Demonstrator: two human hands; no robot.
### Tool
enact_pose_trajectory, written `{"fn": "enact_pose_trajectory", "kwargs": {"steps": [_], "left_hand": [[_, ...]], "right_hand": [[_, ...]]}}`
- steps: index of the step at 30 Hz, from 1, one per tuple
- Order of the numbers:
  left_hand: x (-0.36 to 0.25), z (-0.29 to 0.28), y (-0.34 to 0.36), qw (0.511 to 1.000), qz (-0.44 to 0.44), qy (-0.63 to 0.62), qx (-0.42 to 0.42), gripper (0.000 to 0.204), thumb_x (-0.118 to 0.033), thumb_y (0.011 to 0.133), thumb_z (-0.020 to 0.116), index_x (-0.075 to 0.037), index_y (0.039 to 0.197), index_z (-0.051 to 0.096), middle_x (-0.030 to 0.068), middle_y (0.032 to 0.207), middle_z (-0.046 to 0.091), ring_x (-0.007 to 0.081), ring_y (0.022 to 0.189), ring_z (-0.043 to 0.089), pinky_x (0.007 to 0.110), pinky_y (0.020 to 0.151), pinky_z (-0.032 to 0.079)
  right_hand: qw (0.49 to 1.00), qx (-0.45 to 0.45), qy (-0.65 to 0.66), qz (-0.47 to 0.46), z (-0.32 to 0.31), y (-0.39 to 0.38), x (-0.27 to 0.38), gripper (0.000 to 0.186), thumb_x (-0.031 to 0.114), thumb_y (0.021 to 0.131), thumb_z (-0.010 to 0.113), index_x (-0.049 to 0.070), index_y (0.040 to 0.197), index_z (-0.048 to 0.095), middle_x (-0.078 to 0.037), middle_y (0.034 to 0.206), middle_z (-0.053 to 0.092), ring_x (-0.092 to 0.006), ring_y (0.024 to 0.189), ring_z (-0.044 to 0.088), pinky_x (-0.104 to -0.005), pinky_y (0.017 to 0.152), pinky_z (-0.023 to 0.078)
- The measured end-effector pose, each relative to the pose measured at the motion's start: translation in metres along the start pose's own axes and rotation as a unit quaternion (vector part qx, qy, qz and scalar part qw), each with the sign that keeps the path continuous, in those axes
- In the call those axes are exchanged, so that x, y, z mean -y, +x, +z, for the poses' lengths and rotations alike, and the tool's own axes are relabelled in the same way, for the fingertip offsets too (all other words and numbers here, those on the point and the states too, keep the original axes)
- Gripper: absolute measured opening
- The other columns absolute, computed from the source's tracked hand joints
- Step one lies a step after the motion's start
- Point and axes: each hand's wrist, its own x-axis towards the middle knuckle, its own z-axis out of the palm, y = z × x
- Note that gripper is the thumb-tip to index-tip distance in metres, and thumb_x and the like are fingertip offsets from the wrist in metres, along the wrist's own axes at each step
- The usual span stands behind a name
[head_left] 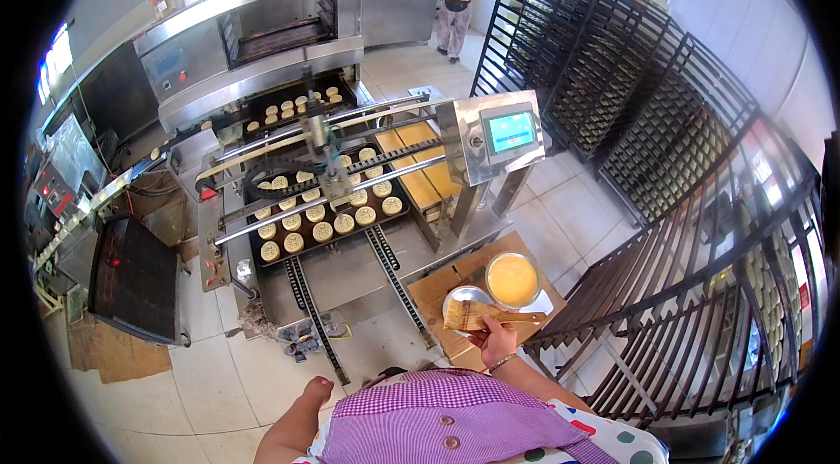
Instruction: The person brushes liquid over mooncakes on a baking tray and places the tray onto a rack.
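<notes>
My right hand (496,342) grips a wide wooden pastry brush (477,317) by its handle. Its bristles lie over a small pale bowl (457,293), whose near part they hide. Just beyond stands a round container of yellow liquid (512,280), looking like egg wash. Both rest on a cardboard sheet (427,296). My left hand (319,389) hangs low beside my apron, near the front of the machine; its fingers are mostly hidden. Rows of round, pale pastries (322,231) sit on a dark tray under the machine's rails.
A screen panel (510,132) stands over the machine's right side. Tall black racks (604,62) holding trays line the right, one close to my right arm. An oven-like steel unit (254,44) is behind. A dark panel cart (136,280) stands left; another person (458,0) is far off.
</notes>
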Motion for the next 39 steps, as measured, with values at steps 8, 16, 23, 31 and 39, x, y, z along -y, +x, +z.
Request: {"fn": "enact_pose_trajectory", "kwargs": {"steps": [8,16,23,31,39], "left_hand": [[0.002,0.022,0.01,0.992,0.078,-0.079,-0.054,0.031,-0.03,0.08,0.049,-0.002,0.076,0.061,0.0227,0.076,0.061,0.0377,0.075,0.06,0.046,0.067,0.046],[-0.014,0.013,-0.015,0.995,0.036,-0.083,-0.044,0.035,-0.033,0.078,0.06,-0.002,0.094,0.062,0.018,0.092,0.065,0.0326,0.088,0.062,0.037,0.079,0.049],[-0.018,0.028,-0.011,0.981,-0.006,-0.194,-0.013,0.034,-0.028,0.075,0.064,-0.001,0.095,0.062,0.0155,0.086,0.065,0.0268,0.082,0.062,0.035,0.074,0.049],[-0.058,0.022,-0.027,0.945,-0.053,-0.319,0.036,0.041,-0.017,0.082,0.061,0.0,0.118,0.051,0.0117,0.1,0.06,0.0201,0.083,0.06,0.033,0.067,0.049],[-0.131,-0.022,0.004,0.82,-0.053,-0.57,0.002,0.056,-0.014,0.084,0.059,-0.005,0.132,0.03,0.0105,0.114,0.05,0.0233,0.095,0.055,0.038,0.077,0.048]], "right_hand": [[0.999,-0.026,-0.024,-0.024,-0.008,0.0,0.001,0.034,0.008,0.085,0.057,0.016,0.117,0.05,-0.005,0.089,0.061,-0.02,0.063,0.063,-0.0319,0.05,0.054],[0.998,-0.033,-0.043,-0.006,-0.006,-0.011,0.002,0.028,0.007,0.084,0.058,0.012,0.111,0.052,-0.003,0.085,0.062,-0.02,0.067,0.064,-0.0327,0.051,0.054],[0.999,-0.011,-0.034,-0.02,-0.001,-0.008,0.004,0.022,0.011,0.084,0.06,0.012,0.105,0.052,-0.004,0.083,0.063,-0.0213,0.066,0.065,-0.0315,0.051,0.054],[0.999,-0.026,-0.043,0.008,-0.01,0.012,0.004,0.021,0.013,0.084,0.061,0.013,0.104,0.054,-0.004,0.084,0.065,-0.022,0.069,0.066,-0.0309,0.05,0.053],[0.996,-0.056,-0.06,0.029,-0.011,0.022,0.0,0.032,0.007,0.084,0.059,0.014,0.113,0.049,-0.004,0.084,0.062,-0.0196,0.063,0.064,-0.0309,0.049,0.055]]}}
